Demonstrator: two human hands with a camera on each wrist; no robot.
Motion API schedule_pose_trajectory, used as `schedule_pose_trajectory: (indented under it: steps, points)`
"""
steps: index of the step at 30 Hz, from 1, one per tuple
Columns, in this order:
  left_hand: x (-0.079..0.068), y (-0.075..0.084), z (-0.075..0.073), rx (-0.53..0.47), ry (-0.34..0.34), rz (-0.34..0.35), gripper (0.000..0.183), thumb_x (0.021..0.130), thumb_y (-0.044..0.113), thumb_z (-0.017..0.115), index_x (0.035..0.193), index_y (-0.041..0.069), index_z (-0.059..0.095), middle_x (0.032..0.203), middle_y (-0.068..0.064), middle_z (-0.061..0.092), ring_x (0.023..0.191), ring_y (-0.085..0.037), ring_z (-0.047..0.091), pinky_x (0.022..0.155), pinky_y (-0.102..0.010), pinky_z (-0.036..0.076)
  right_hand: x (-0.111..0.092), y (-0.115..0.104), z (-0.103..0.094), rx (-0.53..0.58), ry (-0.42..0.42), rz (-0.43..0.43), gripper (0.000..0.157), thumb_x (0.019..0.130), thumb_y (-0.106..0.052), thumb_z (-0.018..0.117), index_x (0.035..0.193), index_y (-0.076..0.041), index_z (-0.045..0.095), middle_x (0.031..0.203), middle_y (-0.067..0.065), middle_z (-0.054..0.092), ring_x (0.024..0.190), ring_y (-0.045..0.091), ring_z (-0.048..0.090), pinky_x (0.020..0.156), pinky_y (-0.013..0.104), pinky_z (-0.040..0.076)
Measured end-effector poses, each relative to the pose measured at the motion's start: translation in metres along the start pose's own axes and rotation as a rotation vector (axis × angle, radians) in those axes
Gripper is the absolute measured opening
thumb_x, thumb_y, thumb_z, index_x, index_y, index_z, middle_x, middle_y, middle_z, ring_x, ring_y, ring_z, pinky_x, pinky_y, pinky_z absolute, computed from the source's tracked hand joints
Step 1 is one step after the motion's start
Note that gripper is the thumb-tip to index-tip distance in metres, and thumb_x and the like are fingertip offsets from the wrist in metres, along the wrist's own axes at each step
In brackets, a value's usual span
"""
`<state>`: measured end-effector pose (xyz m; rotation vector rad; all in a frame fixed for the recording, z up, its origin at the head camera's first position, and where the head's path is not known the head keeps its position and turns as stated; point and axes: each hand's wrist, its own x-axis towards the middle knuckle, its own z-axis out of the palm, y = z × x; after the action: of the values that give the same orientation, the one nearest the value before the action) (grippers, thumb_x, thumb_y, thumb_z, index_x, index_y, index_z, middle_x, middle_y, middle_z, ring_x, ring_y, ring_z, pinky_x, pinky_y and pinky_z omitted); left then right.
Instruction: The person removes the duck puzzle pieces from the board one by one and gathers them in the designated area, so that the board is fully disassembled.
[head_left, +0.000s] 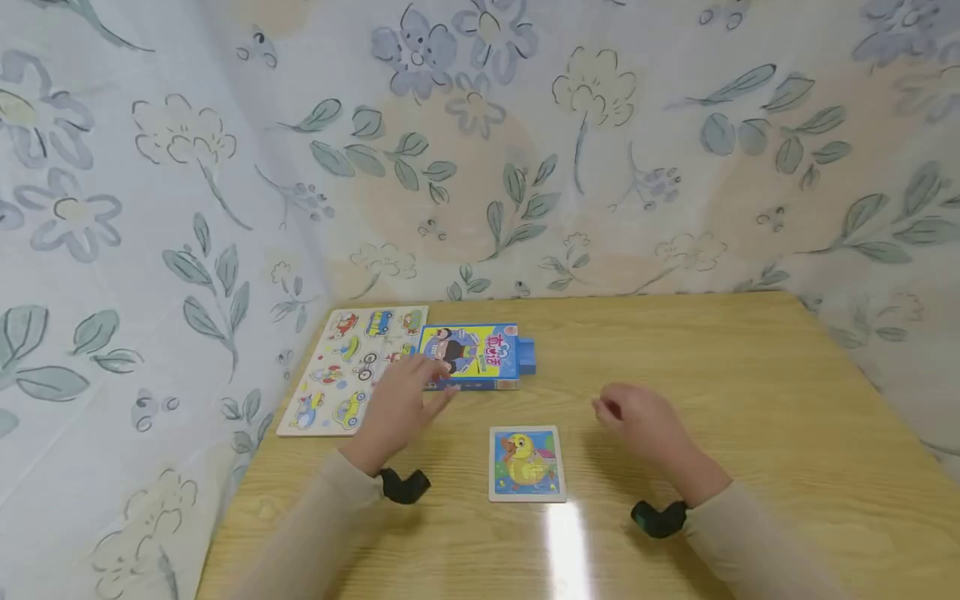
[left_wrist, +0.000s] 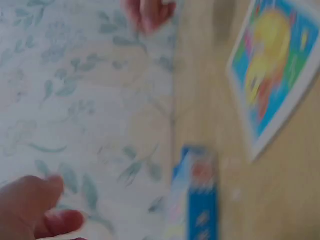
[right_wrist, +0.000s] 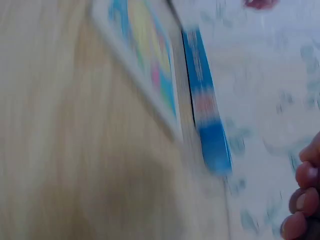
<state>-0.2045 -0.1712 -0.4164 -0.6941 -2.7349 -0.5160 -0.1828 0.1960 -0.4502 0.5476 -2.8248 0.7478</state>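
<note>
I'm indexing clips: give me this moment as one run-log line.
left hand: empty, near blue-yellow printed rectangular box; right hand: empty, loosely curled; pale-rimmed square duck picture board: flat, between hands

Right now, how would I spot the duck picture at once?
On the wooden table, look between the left hand and the right hand. Slightly nearer the camera lies a small square board. Unlike the larger board of many pictures, it shows one yellow duck.

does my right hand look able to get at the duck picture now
Probably yes: your right hand is to the right of the duck picture, with only bare tabletop showing between them.
</note>
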Motion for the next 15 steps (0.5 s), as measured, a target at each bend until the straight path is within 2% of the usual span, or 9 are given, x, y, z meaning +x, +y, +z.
schedule_pose_trajectory:
  steps: [2, 4, 5, 8, 11, 13, 15]
  points:
    - [-0.01, 0.01, 0.019, -0.095, -0.066, -0.041, 0.014, 0.099, 0.03, 0.076, 0.094, 0.018, 0.07, 0.088, 0.004, 0.063, 0.084, -0.018, 0.058, 0.076, -0.035, 0.049, 0.002, -0.02, 0.019, 0.089, -0.062, -0.018, 0.03, 0.101, -0.011, 0.069, 0.074, -0.017, 0.057, 0.066, -0.007, 0.046, 0.06, 0.01, 0.044, 0.056, 0.028, 0.041]
    - [-0.021, 0.015, 0.04, -0.169, -0.143, -0.105, 0.019, 0.099, 0.029, 0.076, 0.084, 0.021, 0.065, 0.075, 0.008, 0.055, 0.074, -0.012, 0.051, 0.066, -0.03, 0.044, 0.004, -0.037, 0.041, 0.158, -0.141, -0.036, 0.023, 0.103, -0.015, 0.068, 0.081, -0.018, 0.063, 0.069, -0.01, 0.048, 0.062, 0.007, 0.045, 0.057, 0.027, 0.041]
    - [-0.026, 0.016, 0.05, -0.202, -0.172, -0.132, 0.02, 0.099, 0.03, 0.076, 0.084, 0.021, 0.064, 0.073, 0.009, 0.052, 0.072, -0.011, 0.048, 0.064, -0.029, 0.042, 0.006, -0.044, 0.051, 0.174, -0.175, -0.052, 0.017, 0.103, -0.016, 0.068, 0.086, -0.017, 0.067, 0.07, -0.011, 0.05, 0.062, 0.006, 0.046, 0.057, 0.027, 0.042]
    - [-0.037, 0.017, 0.072, -0.289, -0.197, -0.202, 0.024, 0.096, 0.035, 0.079, 0.099, 0.015, 0.067, 0.072, 0.007, 0.049, 0.069, -0.01, 0.044, 0.066, -0.029, 0.039, 0.011, -0.056, 0.076, 0.17, -0.25, -0.125, 0.006, 0.103, -0.018, 0.068, 0.102, -0.016, 0.074, 0.075, -0.012, 0.05, 0.063, 0.004, 0.045, 0.057, 0.027, 0.041]
    - [-0.04, 0.02, 0.086, -0.313, -0.173, -0.226, 0.058, 0.091, 0.049, 0.081, 0.128, 0.008, 0.064, 0.076, 0.005, 0.049, 0.072, -0.012, 0.043, 0.072, -0.034, 0.037, 0.015, -0.057, 0.088, 0.112, -0.24, -0.202, 0.009, 0.101, -0.016, 0.071, 0.108, -0.016, 0.076, 0.079, -0.012, 0.049, 0.063, 0.004, 0.043, 0.058, 0.027, 0.041]
    - [-0.039, 0.022, 0.093, -0.277, -0.168, -0.227, 0.076, 0.089, 0.059, 0.078, 0.141, 0.008, 0.06, 0.083, 0.005, 0.054, 0.077, -0.014, 0.046, 0.077, -0.038, 0.036, 0.017, -0.055, 0.091, 0.063, -0.215, -0.25, 0.01, 0.099, -0.014, 0.073, 0.108, -0.017, 0.076, 0.081, -0.012, 0.05, 0.064, 0.003, 0.043, 0.06, 0.026, 0.042]
    - [-0.037, 0.024, 0.099, -0.233, -0.16, -0.208, 0.082, 0.086, 0.067, 0.075, 0.144, 0.011, 0.06, 0.094, 0.004, 0.062, 0.086, -0.015, 0.049, 0.081, -0.042, 0.035, 0.018, -0.051, 0.092, 0.015, -0.194, -0.291, 0.014, 0.098, -0.013, 0.074, 0.111, -0.018, 0.077, 0.081, -0.011, 0.05, 0.064, 0.004, 0.042, 0.06, 0.026, 0.042]
